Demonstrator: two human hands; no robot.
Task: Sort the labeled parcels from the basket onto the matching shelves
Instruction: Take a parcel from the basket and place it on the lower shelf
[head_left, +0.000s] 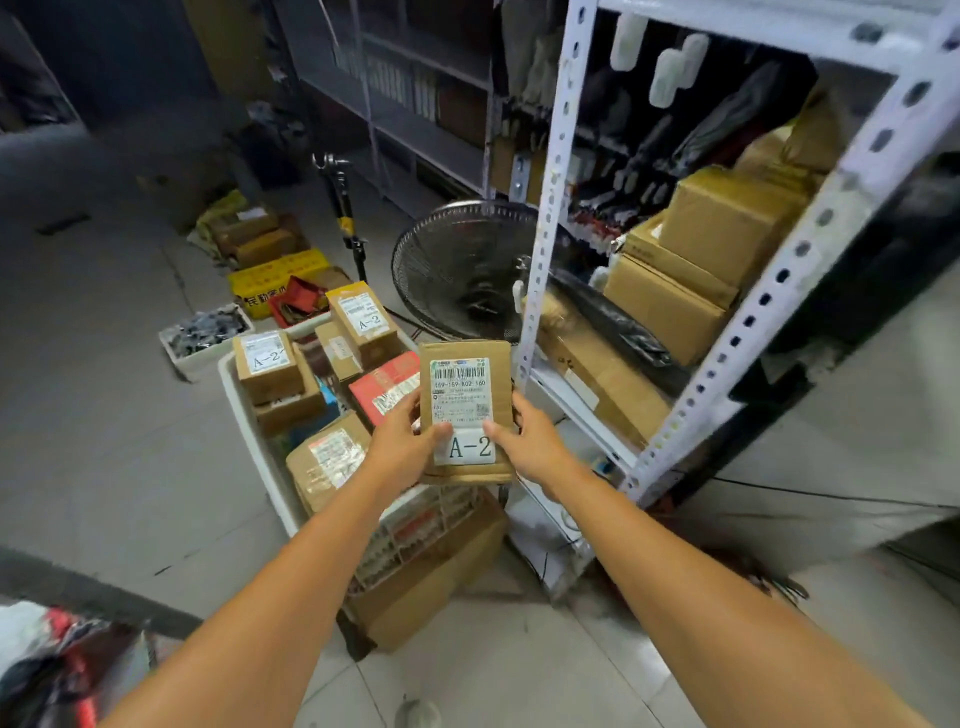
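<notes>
Left hand (402, 447) and right hand (535, 441) have their grip clamped on the A-2 parcel (465, 410), long axis toward 12 o'clock. The shelf rack (540, 249) stands at 2 o'clock, right hand nearer.

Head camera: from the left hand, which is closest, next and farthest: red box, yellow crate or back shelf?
1. Red box, in the basket beside the left hand.
2. Yellow crate, on the floor past the basket, leftward.
3. Back shelf, far ahead.
</notes>
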